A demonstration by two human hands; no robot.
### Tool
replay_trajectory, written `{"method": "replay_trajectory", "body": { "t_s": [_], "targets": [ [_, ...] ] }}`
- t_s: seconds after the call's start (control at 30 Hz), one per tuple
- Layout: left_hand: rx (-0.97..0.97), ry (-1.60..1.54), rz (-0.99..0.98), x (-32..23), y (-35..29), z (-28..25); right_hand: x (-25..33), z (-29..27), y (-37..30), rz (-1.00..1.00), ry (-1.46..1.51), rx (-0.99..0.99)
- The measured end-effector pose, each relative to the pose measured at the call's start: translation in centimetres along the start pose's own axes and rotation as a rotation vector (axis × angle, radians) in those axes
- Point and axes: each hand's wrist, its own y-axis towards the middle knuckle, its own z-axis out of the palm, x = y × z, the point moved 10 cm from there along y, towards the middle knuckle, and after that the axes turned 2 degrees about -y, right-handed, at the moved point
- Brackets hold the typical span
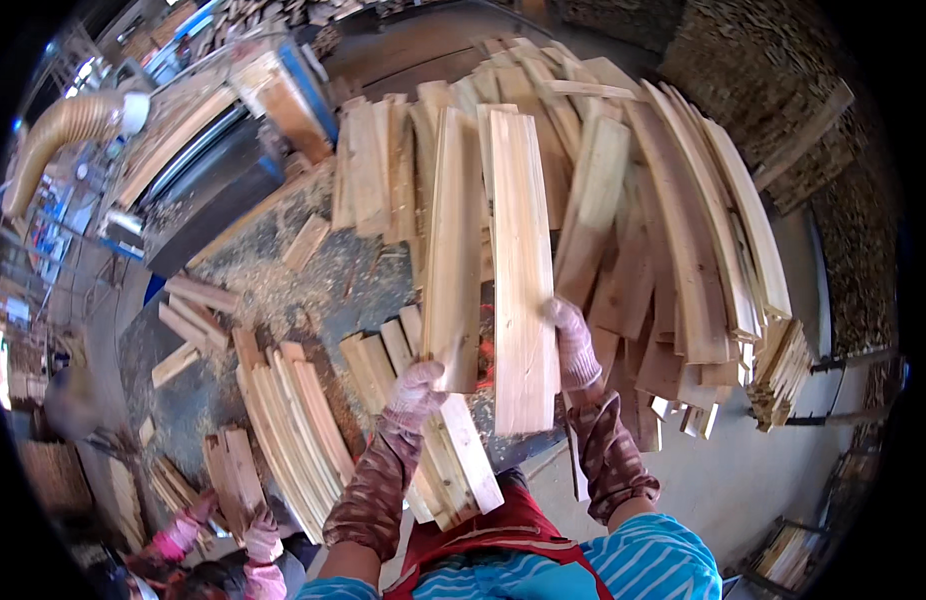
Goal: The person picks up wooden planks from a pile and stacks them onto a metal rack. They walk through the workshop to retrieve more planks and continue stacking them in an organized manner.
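My left hand (415,390), in a pale glove, is closed on the near end of a long wooden board (451,250). A second, lighter board (523,290) stands beside it with a narrow gap between; my gloved right hand (573,340) grips its right edge. Both boards point away from me, above the table. Close to my left forearm lies a row of boards (463,450) with their ends toward my red apron. Part of each hand's fingers is hidden by the wood.
A large pile of boards (673,230) spreads across the far and right side. Stacked strips (288,430) and short offcuts (198,315) lie left on the dusty table (333,270). A machine with a roller (198,160) stands far left. A co-worker's gloved hand (263,540) holds wood lower left.
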Motion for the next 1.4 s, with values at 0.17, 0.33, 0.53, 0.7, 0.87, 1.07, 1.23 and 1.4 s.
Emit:
{"method": "replay_trajectory", "body": {
  "t_s": [0.17, 0.33, 0.53, 0.7, 0.87, 1.07, 1.23, 1.4],
  "targets": [
    [-0.091, 0.654, 0.211, 1.1, -8.4, -6.5, -11.9, 3.3, 1.6, -0.209, -0.193, 0.227],
    [-0.237, 0.243, 0.23, -0.4, -17.7, -8.6, -16.5, 15.8, -4.0, -0.249, -0.803, -0.146],
    [-0.411, 0.431, 0.223, -5.4, -33.2, -10.4, -31.8, 22.0, -6.7, -0.006, -0.385, 0.207],
    [-0.532, 0.42, 0.335, -7.8, -43.8, -16.6, -39.8, 17.6, -7.1, 0.194, -0.004, 0.343],
    [-0.743, 0.471, 0.415, -8.3, -53.7, -23.3, -42.2, 14.7, -9.2, 0.36, -0.448, 0.241],
    [-0.869, 0.93, -0.035, -4.9, -54.4, -35.1, -46.2, 12.1, -9.3, 0.507, -0.677, 0.038],
    [-0.978, 0.942, 0.173, -9.8, -51.9, -32.5, -45.7, 14.2, -8.5, 0.27, -0.703, 0.115],
    [-1.072, 1.084, 0.012, -11.2, -47.0, -31.3, -43.2, 11.5, -10.0, 0.188, -0.673, 0.119]
  ]
}}
